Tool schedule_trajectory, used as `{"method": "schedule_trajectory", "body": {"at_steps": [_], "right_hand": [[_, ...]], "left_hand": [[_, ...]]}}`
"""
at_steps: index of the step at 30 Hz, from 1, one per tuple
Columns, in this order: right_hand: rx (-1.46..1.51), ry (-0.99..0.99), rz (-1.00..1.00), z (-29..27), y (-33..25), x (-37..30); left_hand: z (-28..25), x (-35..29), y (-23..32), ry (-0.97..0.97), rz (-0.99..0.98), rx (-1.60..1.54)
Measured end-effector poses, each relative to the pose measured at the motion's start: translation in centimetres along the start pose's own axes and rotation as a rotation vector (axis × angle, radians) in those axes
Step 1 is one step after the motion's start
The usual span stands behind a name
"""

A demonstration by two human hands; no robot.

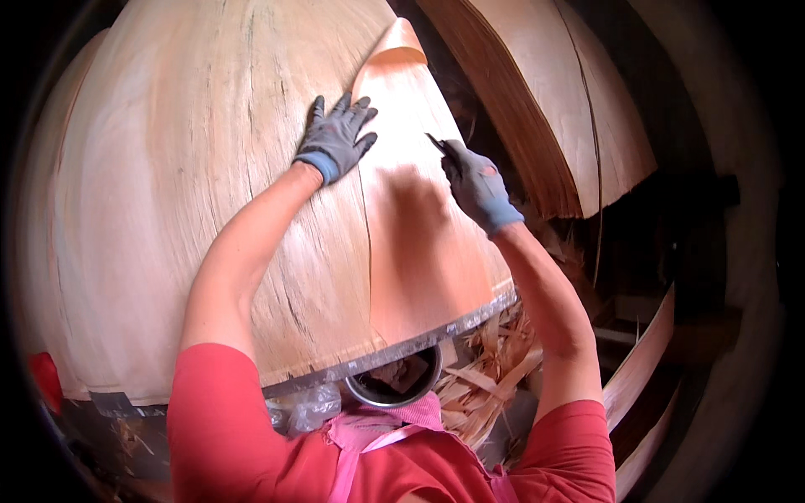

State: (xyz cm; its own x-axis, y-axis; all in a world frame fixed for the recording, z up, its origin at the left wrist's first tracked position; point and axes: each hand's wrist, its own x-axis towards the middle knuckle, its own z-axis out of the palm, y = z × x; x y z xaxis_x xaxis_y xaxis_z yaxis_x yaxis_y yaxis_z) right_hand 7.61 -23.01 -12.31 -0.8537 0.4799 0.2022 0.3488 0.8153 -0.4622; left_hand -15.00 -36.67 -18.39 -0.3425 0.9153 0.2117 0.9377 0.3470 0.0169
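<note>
A wide sheet of pale wood veneer (193, 193) with dark grain cracks covers the work table. On its right side lies a narrower, pinkish veneer strip (428, 277), and the strip's far end curls up and over. My left hand (334, 141), in a grey glove with a blue cuff, rests flat across the seam between the two, fingers spread. Along the strip's right edge, my right hand (476, 184), gloved alike, is closed around a dark, slim knife (434, 143). Its tip points away from me and to the left; most of the handle is hidden in the fingers.
A thick stack of veneer sheets (537, 109) stands to the right, past a dark gap. Below the table's near edge are a metal bowl (394, 401), a clear plastic bag (312, 408) and many wood scraps (490, 369). A red object (46, 379) sits at the far left.
</note>
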Motion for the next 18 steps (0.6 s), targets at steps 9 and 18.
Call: {"method": "schedule_trajectory", "body": {"at_steps": [9,18], "right_hand": [[-0.313,-0.119,0.007,5.7,1.5,12.7],[-0.365,-0.187,-0.072,7.1,1.2,15.8]], "left_hand": [[-0.2,0.0,0.0,0.021,0.0,-0.068],[-1.1,-0.4,-0.4,-0.016,0.011,-0.107]]}}
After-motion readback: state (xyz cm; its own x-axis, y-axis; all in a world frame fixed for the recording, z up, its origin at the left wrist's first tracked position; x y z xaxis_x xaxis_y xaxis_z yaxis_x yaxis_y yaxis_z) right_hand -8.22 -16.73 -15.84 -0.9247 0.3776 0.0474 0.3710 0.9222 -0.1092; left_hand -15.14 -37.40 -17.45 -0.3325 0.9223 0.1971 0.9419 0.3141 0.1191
